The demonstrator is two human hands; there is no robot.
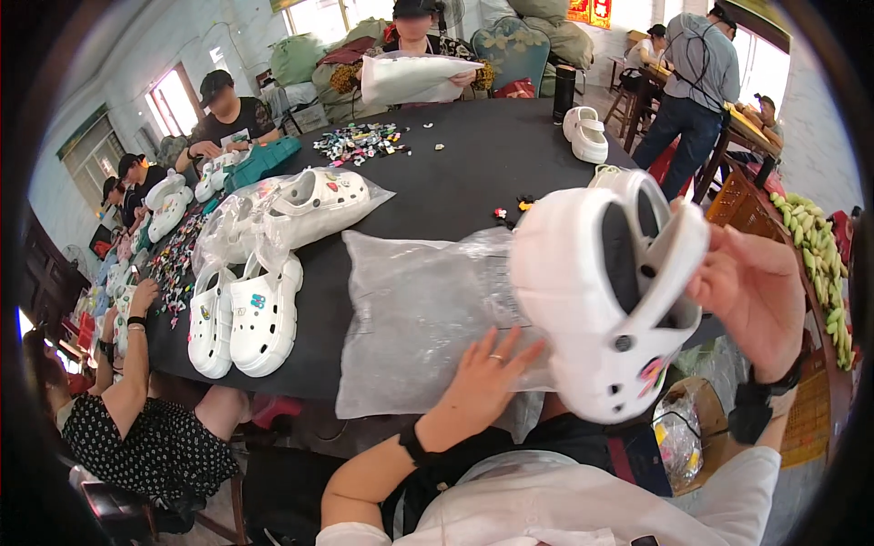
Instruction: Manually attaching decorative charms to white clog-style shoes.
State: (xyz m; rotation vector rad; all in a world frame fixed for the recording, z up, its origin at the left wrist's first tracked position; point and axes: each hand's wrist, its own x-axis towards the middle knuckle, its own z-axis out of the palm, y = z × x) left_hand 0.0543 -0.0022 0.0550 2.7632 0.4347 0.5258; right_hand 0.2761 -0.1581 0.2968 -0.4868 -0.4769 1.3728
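A white clog (557, 282) with a chunky sole and a pink charm near its toe is raised over the table's near right. My right hand (751, 296) grips it by the heel strap; a second white clog shows partly behind it. Flat on the table lies a clear plastic bag (410, 314). My left hand (482, 378) rests on the bag's near right part with fingers stretched out, close to the raised clog. To the left stands a pair of white clogs (262, 314) with small charms, and beyond it a bagged pair (314, 205).
Piles of small charms (364, 143) lie on the black table (473, 136). A dark bottle (564, 94) and more white clogs (585, 136) stand at the far right. Co-workers sit at the left and far sides. An open carton (696, 428) is below right.
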